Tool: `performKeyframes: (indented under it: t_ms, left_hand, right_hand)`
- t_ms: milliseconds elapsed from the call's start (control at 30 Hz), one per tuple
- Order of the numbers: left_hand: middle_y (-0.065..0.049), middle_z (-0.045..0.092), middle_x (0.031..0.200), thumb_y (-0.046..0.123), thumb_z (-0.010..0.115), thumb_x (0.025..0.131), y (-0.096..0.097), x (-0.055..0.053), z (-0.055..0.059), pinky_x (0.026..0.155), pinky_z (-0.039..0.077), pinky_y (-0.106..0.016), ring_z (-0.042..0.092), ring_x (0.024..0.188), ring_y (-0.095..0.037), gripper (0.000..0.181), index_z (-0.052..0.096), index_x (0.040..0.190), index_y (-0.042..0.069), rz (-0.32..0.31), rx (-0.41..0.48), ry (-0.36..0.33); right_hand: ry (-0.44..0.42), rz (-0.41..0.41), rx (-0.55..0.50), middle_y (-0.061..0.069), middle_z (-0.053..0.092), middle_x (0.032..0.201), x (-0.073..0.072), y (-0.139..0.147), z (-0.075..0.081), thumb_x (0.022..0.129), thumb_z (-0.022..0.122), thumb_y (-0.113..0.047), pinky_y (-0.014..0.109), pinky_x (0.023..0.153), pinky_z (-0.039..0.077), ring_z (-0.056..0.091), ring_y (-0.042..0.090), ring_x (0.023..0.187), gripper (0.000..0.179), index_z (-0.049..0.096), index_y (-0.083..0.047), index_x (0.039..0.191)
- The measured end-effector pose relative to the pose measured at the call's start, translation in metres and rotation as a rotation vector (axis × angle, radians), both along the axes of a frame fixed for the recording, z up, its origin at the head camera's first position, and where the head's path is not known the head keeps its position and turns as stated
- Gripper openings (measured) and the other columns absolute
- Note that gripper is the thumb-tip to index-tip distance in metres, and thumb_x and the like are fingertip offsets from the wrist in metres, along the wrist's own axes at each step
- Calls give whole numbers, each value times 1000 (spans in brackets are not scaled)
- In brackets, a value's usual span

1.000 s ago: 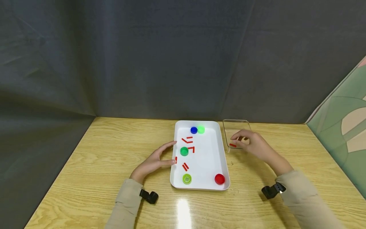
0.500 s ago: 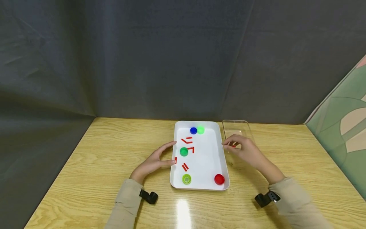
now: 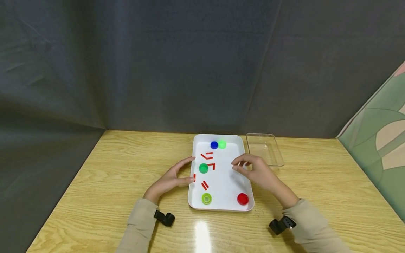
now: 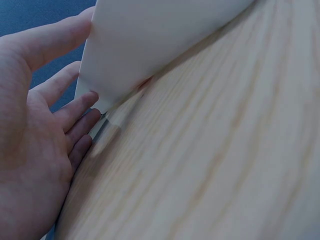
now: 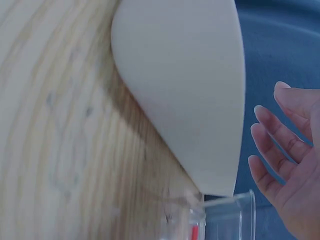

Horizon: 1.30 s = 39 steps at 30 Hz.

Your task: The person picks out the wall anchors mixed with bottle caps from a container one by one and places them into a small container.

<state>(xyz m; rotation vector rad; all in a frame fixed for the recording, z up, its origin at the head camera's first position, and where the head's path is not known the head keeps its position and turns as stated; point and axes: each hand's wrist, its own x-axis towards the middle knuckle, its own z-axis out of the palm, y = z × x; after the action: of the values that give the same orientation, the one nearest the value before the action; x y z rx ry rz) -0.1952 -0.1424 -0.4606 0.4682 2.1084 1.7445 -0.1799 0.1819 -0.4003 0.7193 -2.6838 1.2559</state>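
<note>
A white tray (image 3: 227,175) lies on the table, holding several small red sticks (image 3: 205,185) and round caps. My left hand (image 3: 169,181) rests at its left edge, thumb and fingers extended; in the left wrist view the fingertips touch the wall. Over the tray's right side hovers my right hand (image 3: 253,170), fingers loosely bent and nothing held. Inside are a dark green cap (image 3: 204,168), a blue cap (image 3: 214,145), a bright green cap (image 3: 222,144), a yellow-green cap (image 3: 206,198) and a red cap (image 3: 242,199).
A clear plastic box (image 3: 274,151) stands right of the tray near the table's back edge. In the right wrist view something red (image 5: 194,232) shows through its wall. A dark curtain (image 3: 190,70) hangs behind the wooden table (image 3: 104,182).
My right hand has let go of a red stick at the clear box and moved left over the tray. The left hand stays at the tray's edge.
</note>
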Motion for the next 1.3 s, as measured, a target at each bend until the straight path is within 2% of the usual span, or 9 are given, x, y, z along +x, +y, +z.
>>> performKeyframes:
  t_ms: [267, 533, 800, 967, 1133, 1300]
  left_hand:
    - [2, 29, 159, 15, 77, 88, -1, 0, 0, 117, 20, -50, 21, 146, -21, 73, 42, 150, 30, 1, 2, -5]
    - [1, 28, 159, 13, 76, 88, 1, 0, 1, 112, 33, -45, 24, 145, -22, 73, 42, 151, 29, -3, 25, -22]
    - [0, 26, 160, 13, 75, 89, 2, 0, 1, 107, 40, -43, 24, 145, -24, 73, 40, 152, 27, -13, 26, -20]
    - [0, 25, 160, 12, 74, 90, 2, 0, 1, 104, 43, -42, 24, 145, -25, 73, 40, 152, 26, -24, 35, -23]
    - [0, 25, 160, 12, 74, 90, 2, 0, 0, 104, 43, -41, 25, 144, -25, 72, 40, 152, 27, -24, 39, -26]
    - [2, 27, 159, 12, 75, 89, 2, 1, 1, 111, 35, -45, 22, 145, -22, 72, 41, 151, 29, -14, 19, -13]
  right_hand:
    - [-26, 23, -20, -8, 69, 91, 0, -19, -4, 88, 76, -8, 36, 78, 51, 60, 13, 84, 10, 75, -7, 98]
    - [-26, 64, -19, -9, 69, 91, 0, -35, -10, 89, 75, -9, 33, 77, 51, 60, 11, 83, 9, 74, -7, 98]
    - [-75, 26, -37, -9, 69, 88, 4, -50, -15, 89, 75, -11, 34, 78, 50, 60, 13, 81, 10, 75, -7, 98]
    - [-108, 42, -19, -7, 70, 91, 6, -56, -21, 89, 75, -10, 31, 77, 51, 61, 13, 82, 11, 75, -8, 100]
    - [-154, 66, -4, -5, 70, 94, 7, -61, -23, 89, 75, -11, 30, 76, 52, 61, 14, 85, 12, 74, -8, 101]
    - [-166, 101, 15, -3, 69, 94, 7, -62, -27, 89, 74, -7, 30, 77, 52, 60, 15, 85, 13, 74, -7, 102]
